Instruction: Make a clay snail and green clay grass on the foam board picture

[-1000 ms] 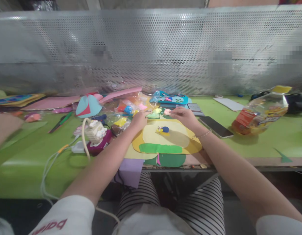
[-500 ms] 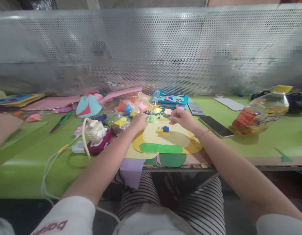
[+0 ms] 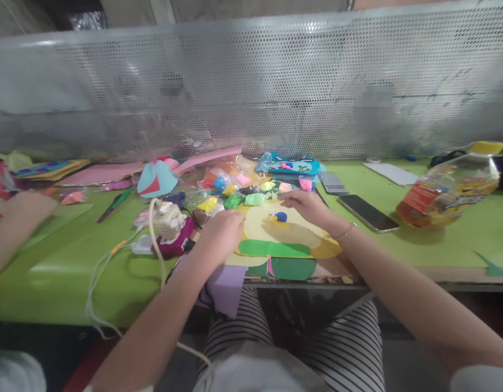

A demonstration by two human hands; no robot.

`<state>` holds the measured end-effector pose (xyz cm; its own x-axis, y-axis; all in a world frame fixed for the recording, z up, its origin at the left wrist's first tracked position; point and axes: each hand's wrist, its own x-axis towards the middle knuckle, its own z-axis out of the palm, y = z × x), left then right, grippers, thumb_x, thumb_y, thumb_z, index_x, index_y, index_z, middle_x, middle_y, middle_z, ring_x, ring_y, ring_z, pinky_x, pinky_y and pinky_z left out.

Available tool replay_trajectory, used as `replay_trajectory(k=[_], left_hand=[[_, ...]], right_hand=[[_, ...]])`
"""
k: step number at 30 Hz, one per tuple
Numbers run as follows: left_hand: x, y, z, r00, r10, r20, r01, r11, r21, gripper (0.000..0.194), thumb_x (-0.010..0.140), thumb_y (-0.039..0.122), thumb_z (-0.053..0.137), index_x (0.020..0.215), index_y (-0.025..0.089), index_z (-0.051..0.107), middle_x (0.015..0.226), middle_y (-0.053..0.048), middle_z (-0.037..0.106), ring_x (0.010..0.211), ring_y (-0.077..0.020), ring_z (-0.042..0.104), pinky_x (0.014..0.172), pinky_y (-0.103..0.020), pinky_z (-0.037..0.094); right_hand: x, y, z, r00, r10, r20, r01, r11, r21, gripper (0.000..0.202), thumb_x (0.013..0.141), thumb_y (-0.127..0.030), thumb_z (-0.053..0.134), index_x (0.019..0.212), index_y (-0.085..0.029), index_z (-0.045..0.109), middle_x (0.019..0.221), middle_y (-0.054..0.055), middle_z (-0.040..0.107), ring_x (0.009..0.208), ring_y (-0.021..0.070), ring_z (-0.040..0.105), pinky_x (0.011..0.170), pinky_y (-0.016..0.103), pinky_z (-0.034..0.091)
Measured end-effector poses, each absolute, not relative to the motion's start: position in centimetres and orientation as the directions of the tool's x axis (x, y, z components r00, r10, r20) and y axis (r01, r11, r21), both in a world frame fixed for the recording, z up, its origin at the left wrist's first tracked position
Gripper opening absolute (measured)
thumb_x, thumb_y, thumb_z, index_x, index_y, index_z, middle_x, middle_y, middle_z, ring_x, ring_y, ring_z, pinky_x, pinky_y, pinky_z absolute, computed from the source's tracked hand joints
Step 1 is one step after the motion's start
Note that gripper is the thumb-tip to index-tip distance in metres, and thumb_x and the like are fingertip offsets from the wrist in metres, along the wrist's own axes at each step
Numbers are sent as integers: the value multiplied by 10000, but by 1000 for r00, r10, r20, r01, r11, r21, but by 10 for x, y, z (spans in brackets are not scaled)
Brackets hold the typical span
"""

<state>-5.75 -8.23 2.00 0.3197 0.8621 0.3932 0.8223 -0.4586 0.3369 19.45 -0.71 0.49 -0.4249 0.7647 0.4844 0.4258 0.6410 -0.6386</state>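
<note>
In the head view, a yellow rounded paper sheet (image 3: 329, 249) with a paler yellow centre and a green strip (image 3: 276, 249) lies in front of me. A small blue and white clay figure (image 3: 281, 216) sits on its pale centre. My left hand (image 3: 222, 234) is at the sheet's left edge, its fingers curled away from view; whether they grip anything is unclear. Over the sheet's upper right part is my right hand (image 3: 306, 206), fingers loosely bent and apart, nothing visible in them. Beyond my hands lie several soft clay packets, among them a light green packet (image 3: 255, 200) and a pink packet (image 3: 306, 184).
At far left another person's hand (image 3: 25, 209) holds scissors (image 3: 6, 182) by red paper. A power strip (image 3: 173, 239) with plugs and cables stands left. Rightward lie a phone (image 3: 368, 212) and a drink bottle (image 3: 447, 188). A perforated metal panel (image 3: 251, 87) rises behind.
My left hand has drawn back from the green packet toward me, to the sheet's left edge. My right hand has shifted slightly. Another person's hand with scissors has entered at left.
</note>
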Motion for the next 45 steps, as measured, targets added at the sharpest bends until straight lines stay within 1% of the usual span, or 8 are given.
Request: replay_trajectory(k=[4, 7, 11, 15, 30, 34, 41, 45], left_hand=[[-60, -137, -5, 315, 791, 525, 864, -468, 187, 316, 868, 124, 393, 1069, 174, 632, 1030, -95, 654, 978, -225, 593, 857, -364, 482], [-55, -150, -24, 272, 758, 593, 882, -442, 161, 270, 896, 200, 426, 1067, 140, 626, 1022, -99, 654, 973, -220, 593, 874, -365, 488], [-50, -149, -39, 242, 758, 606, 923, -372, 96, 230, 878, 206, 448, 958, 131, 649, 972, -103, 667, 914, -228, 611, 809, -363, 507], [-49, -149, -46, 236, 758, 608, 940, -336, 54, 226, 872, 208, 441, 870, 145, 658, 916, -88, 676, 854, -224, 620, 748, -357, 512], [-47, -150, -47, 241, 751, 615, 942, -334, 40, 235, 860, 212, 442, 929, 132, 652, 945, -98, 681, 891, -233, 624, 763, -355, 524], [-47, -150, -48, 242, 745, 621, 941, -336, 36, 243, 862, 224, 446, 942, 131, 656, 953, -99, 685, 892, -231, 626, 768, -348, 524], [-47, -150, -47, 237, 772, 590, 942, -331, 54, 277, 876, 233, 428, 989, 126, 658, 998, -99, 687, 944, -232, 620, 809, -353, 521], [-46, -150, -43, 253, 808, 533, 946, -323, 40, 340, 891, 263, 419, 1140, 141, 617, 1116, -96, 661, 993, -240, 600, 825, -375, 515]], right_hand=[[163, -33, 6, -643, 590, 489, 374, 798, -472, 193, 884, -146, 487, 867, -186, 674, 980, 73, 665, 916, 189, 625, 830, 350, 511], [135, -48, 5, -735, 499, 459, 328, 854, -404, 200, 870, -91, 500, 863, -159, 688, 931, 77, 623, 853, 158, 609, 799, 302, 511], [113, -53, -1, -777, 487, 398, 323, 852, -412, 251, 864, -40, 479, 952, -149, 688, 973, 84, 610, 882, 150, 609, 804, 289, 513], [106, -49, -13, -746, 490, 452, 315, 857, -408, 220, 886, -77, 492, 944, -162, 686, 948, 71, 617, 886, 153, 610, 804, 292, 513], [100, -44, -27, -770, 428, 474, 314, 900, -302, 145, 887, -121, 537, 889, -153, 678, 878, 70, 656, 851, 175, 594, 769, 301, 496], [101, -46, -23, -752, 454, 478, 322, 886, -334, 141, 865, -86, 545, 869, -155, 668, 870, 63, 646, 843, 168, 591, 771, 298, 492], [110, -43, -16, -539, 610, 580, 322, 786, -527, 155, 769, -13, 550, 803, -150, 615, 769, 19, 568, 686, 119, 553, 638, 240, 484], [114, -42, -16, -559, 607, 565, 304, 784, -541, 161, 743, -9, 557, 769, -157, 617, 762, 13, 557, 649, 107, 543, 625, 238, 486]])
